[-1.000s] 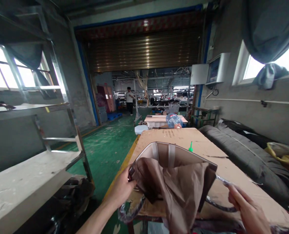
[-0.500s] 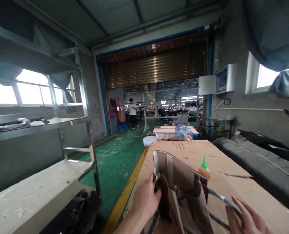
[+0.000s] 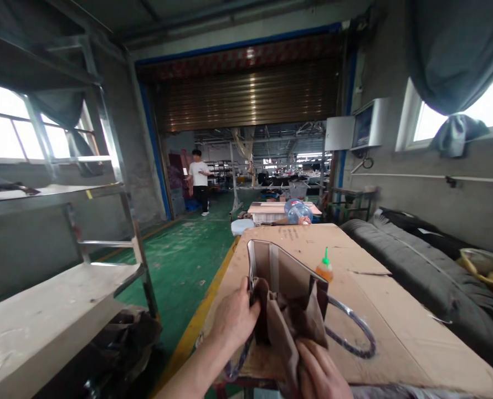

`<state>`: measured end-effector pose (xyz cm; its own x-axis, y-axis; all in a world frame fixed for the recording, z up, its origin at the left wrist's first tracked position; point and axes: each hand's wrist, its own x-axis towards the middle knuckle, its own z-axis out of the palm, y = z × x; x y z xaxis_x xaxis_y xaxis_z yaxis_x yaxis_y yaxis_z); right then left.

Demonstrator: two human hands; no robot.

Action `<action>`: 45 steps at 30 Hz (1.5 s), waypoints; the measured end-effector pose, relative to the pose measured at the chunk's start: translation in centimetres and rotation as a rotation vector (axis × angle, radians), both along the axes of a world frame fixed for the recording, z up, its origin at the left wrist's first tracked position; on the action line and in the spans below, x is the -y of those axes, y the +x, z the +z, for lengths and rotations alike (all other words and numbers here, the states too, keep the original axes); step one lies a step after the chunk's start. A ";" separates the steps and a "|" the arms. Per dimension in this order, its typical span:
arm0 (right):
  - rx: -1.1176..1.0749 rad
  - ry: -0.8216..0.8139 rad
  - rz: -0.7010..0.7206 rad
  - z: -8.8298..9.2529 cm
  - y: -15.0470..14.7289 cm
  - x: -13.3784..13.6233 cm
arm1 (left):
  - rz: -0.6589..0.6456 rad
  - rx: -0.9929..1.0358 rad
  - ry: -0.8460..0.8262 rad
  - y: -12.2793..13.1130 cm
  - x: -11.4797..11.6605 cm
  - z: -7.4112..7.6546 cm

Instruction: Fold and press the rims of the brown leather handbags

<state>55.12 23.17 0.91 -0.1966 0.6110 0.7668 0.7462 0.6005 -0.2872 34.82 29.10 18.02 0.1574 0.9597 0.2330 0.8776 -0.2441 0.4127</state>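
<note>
A brown handbag stands on the cardboard-covered table with its mouth facing up toward me. My left hand grips its left edge, thumb and fingers closed over the side. Loose brown lining bunches out of the opening. My right hand has its fingers closed on the near part of this lining; the fingertips are partly hidden in the cloth. A dark handle in clear plastic wrap loops out on the right and lies on the table. Another wrapped handle hangs below my left forearm.
A bottle with a green nozzle and orange liquid stands beyond the bag. Metal shelving is on the left, grey rolls on the right. A large blue water bottle lies farther back. A person is near the doorway.
My right hand has left the right handle and moved left onto the lining. That handle now rests on the table. The person in the background is nearer, and my view has shifted right.
</note>
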 end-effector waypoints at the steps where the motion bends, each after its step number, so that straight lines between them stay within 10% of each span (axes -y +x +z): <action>1: 0.025 -0.057 0.006 0.7 -1.1 -1.1 | -0.014 0.010 -0.011 0.0 0.1 0.0; 11: -0.168 -0.480 -0.321 9.9 -4.2 -14.1 | -0.220 0.284 -0.074 -4.7 2.0 1.5; 21: 0.058 -0.298 0.069 10.3 -6.8 -13.3 | -0.236 0.309 -0.064 -6.3 2.1 0.5; 29: -0.236 -0.015 0.126 9.7 -6.4 -13.0 | -0.165 0.263 -0.087 -6.1 2.4 0.7; 35: -0.025 -0.019 0.031 8.9 -5.6 -10.2 | -0.124 0.225 -0.072 -6.2 2.2 0.4; 45: 0.518 -0.112 -0.369 15.5 -7.0 -10.3 | -0.099 0.197 -0.074 -5.4 2.0 0.0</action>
